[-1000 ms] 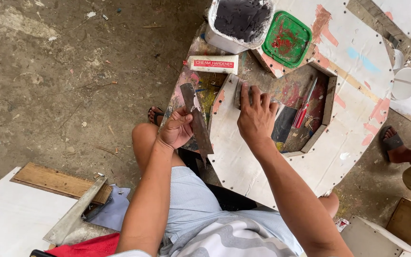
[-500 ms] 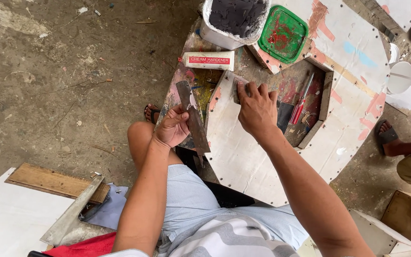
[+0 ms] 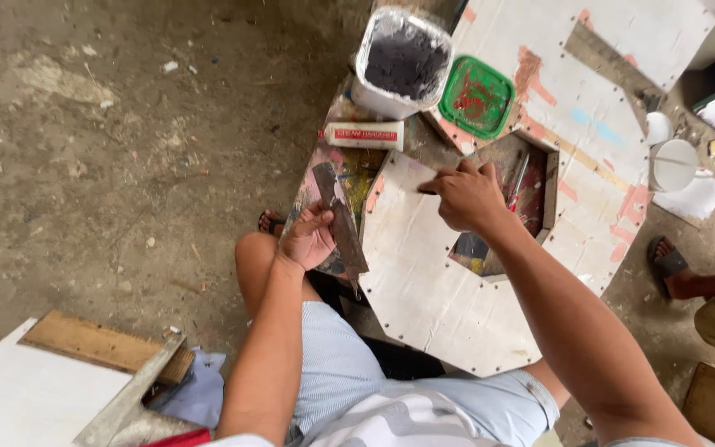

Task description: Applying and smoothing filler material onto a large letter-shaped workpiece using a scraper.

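My left hand grips the dark putty knife upright beside my knee; my right hand, fingers curled, holding nothing, presses the white board by its cut-out; best keep that pressure flat and steady, blade ready.

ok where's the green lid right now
In the head view the green lid lies near the top centre on the white board, right beside the tub of dark filler and just above the right hand.
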